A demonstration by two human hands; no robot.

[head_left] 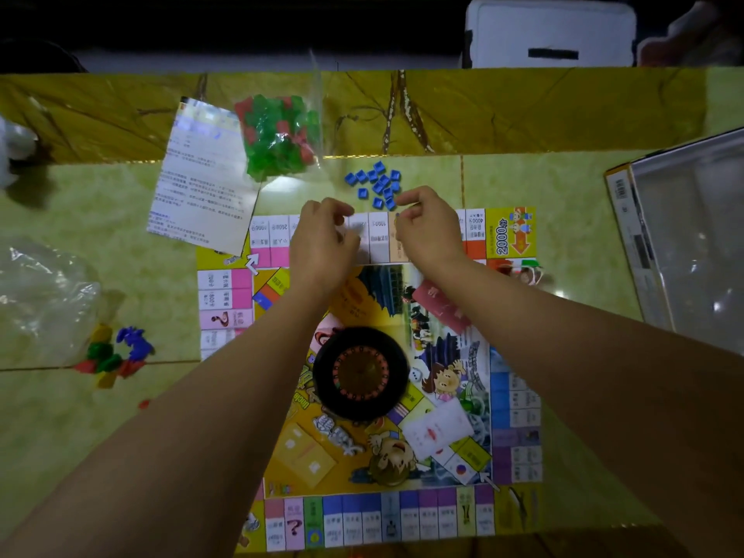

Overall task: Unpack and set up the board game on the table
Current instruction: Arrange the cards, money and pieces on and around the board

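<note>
1. Grip: my left hand (pixel 322 239) and right hand (pixel 428 229) sit side by side, fingers curled, thumb and fingertips drawn together. There may be a scrap of clear film between them. I cannot tell whether either hand actually holds anything.
2. Directly under both hands: the far edge of the board (pixel 508 235), which lies open and flat on the table (pixel 523 183).
3. Just beyond my fingertips: the blue pieces (pixel 376 183), a loose heap on the table, off the board.
4. Further out and to the left: the bag of green and red pieces (pixel 277 134), full, with the rule sheet (pixel 201 175) beside it.
5. Back toward me: the roulette wheel (pixel 359 374), at the centre of the board.
6. Judgement: the step in hand is unbagging the pieces. The blue ones are out and the green and red are not.
7. Next move, as I judge it: reach out and left for that bag, open it and tip it out over bare table so that nothing scatters.
</note>
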